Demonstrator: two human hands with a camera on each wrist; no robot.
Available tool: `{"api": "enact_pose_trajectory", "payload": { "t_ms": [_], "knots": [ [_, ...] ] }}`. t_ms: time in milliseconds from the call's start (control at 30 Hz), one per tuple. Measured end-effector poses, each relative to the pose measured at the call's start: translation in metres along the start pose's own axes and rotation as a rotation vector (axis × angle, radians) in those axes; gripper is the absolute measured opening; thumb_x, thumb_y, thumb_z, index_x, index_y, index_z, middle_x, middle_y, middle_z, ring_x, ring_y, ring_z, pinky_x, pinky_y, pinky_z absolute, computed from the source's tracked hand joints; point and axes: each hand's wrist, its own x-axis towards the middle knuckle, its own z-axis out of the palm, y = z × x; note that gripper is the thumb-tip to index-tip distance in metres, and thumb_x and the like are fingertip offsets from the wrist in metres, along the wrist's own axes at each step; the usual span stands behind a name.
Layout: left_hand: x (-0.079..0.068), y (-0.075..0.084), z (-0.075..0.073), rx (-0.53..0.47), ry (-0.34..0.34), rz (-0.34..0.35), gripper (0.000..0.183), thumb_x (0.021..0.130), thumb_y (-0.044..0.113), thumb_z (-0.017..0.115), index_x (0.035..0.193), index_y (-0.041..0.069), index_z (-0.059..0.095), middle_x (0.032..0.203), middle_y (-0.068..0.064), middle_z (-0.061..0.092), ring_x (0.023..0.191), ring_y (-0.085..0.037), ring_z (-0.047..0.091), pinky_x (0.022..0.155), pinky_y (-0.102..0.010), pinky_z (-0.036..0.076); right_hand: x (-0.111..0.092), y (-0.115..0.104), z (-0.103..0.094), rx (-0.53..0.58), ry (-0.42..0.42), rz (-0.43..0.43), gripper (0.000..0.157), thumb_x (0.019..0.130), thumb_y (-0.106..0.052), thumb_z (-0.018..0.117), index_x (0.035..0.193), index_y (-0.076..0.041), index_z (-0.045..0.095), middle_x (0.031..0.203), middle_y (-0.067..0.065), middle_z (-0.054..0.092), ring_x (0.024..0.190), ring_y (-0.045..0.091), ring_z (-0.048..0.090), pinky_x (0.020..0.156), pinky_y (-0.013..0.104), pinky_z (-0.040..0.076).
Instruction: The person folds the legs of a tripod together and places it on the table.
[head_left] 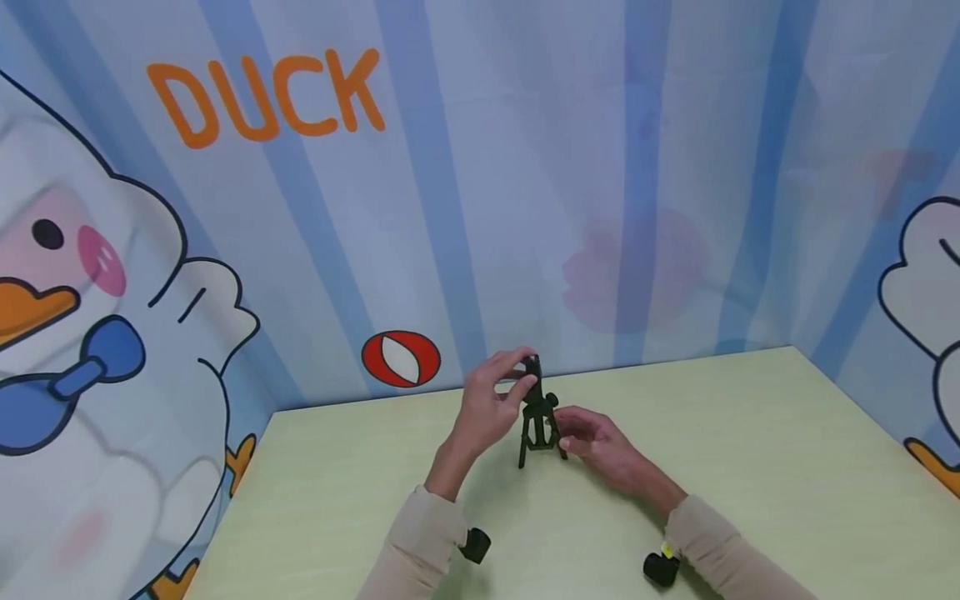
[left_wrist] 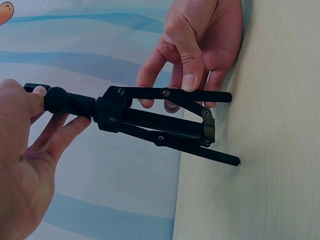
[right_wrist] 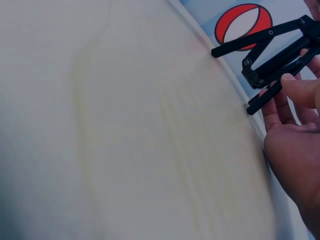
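**Black tripod [head_left: 538, 410] pinched at its head and at one leg**

At the far left, a large white duck figure [head_left: 112, 367] with an orange bill and a blue bow is printed on the blue striped backdrop [head_left: 510, 208]. Right of it, higher up, stand the orange letters DUCK [head_left: 306, 92], and lower down a red and white ball [head_left: 427, 358] is printed just above the back edge of the pale table [head_left: 337, 475].

Next comes the left hand [head_left: 487, 408], reaching up from a beige left sleeve [head_left: 412, 537] with a black device [head_left: 476, 546] at the wrist. Its thumb and fingers pinch the tripod's head.

The tripod is upright between the two hands, near the table's back edge, its legs narrowly spread and joined by braces to the centre column. The feet are at the tabletop; whether every one bears on it cannot be told.

To its right, the right hand [head_left: 603, 446] pinches one leg low down, thumb on the near side and fingers behind. Its beige right sleeve [head_left: 723, 542] also has a black device at the wrist, with a yellow patch. At the far right edge, part of another white printed figure [head_left: 926, 292] shows.
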Motion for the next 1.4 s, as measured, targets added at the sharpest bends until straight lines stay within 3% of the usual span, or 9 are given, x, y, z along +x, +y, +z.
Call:
{"api": "enact_pose_trajectory", "payload": {
  "t_ms": [400, 567, 767, 967, 1200, 1400],
  "knots": [
    [-0.001, -0.004, -0.001, -0.008, 0.025, -0.003, 0.033, 0.091, 0.000, 0.062, 0.123, 0.009, 0.062, 0.112, -0.012, 0.063, 0.095, -0.027, 0.067, 0.066, -0.031, 0.058, 0.002, -0.002, 0.008, -0.018, 0.037, 0.010, 0.035, 0.089, 0.003, 0.060, 0.124, 0.002, 0.057, 0.119, 0.032, 0.055, 0.104, 0.034, 0.056, 0.087, 0.031, 0.049],
    [-0.002, -0.005, -0.002, -0.005, 0.029, 0.011, 0.033, 0.091, -0.001, 0.062, 0.122, 0.008, 0.062, 0.110, -0.013, 0.063, 0.094, -0.028, 0.067, 0.065, -0.031, 0.058, 0.003, 0.004, 0.009, -0.010, 0.061, -0.004, 0.035, 0.088, 0.001, 0.062, 0.123, 0.001, 0.058, 0.118, 0.034, 0.053, 0.102, 0.029, 0.057, 0.088, 0.031, 0.049],
    [-0.002, -0.004, -0.004, 0.002, 0.023, -0.005, 0.032, 0.091, -0.001, 0.061, 0.122, 0.008, 0.062, 0.111, -0.013, 0.063, 0.095, -0.028, 0.067, 0.066, -0.031, 0.058, 0.006, 0.006, 0.011, 0.014, 0.052, -0.054, 0.035, 0.088, 0.002, 0.062, 0.123, 0.006, 0.057, 0.116, 0.036, 0.054, 0.101, 0.025, 0.059, 0.088, 0.029, 0.049],
    [-0.001, -0.005, -0.004, 0.000, 0.015, -0.008, 0.032, 0.091, 0.000, 0.062, 0.122, 0.009, 0.062, 0.110, -0.013, 0.063, 0.095, -0.027, 0.067, 0.067, -0.031, 0.058, 0.006, 0.002, 0.008, -0.023, 0.037, -0.020, 0.033, 0.088, 0.001, 0.063, 0.121, 0.002, 0.059, 0.116, 0.032, 0.056, 0.102, 0.028, 0.058, 0.088, 0.030, 0.049],
    [0.002, -0.035, 0.000, -0.019, -0.035, -0.051, 0.035, 0.092, 0.006, 0.063, 0.125, 0.017, 0.061, 0.115, -0.005, 0.063, 0.099, -0.023, 0.067, 0.069, -0.032, 0.058, 0.005, -0.004, 0.002, -0.104, -0.002, 0.046, 0.029, 0.091, -0.008, 0.064, 0.118, -0.001, 0.060, 0.116, 0.023, 0.060, 0.104, 0.029, 0.060, 0.088, 0.035, 0.049],
    [0.004, -0.038, -0.003, -0.014, -0.075, -0.060, 0.034, 0.094, 0.014, 0.062, 0.126, 0.026, 0.060, 0.116, 0.002, 0.062, 0.101, -0.016, 0.066, 0.075, -0.030, 0.057, 0.005, -0.006, 0.000, -0.130, -0.029, 0.045, 0.028, 0.090, -0.013, 0.066, 0.116, -0.004, 0.062, 0.114, 0.015, 0.063, 0.106, 0.027, 0.060, 0.091, 0.035, 0.050]
  ]
}}
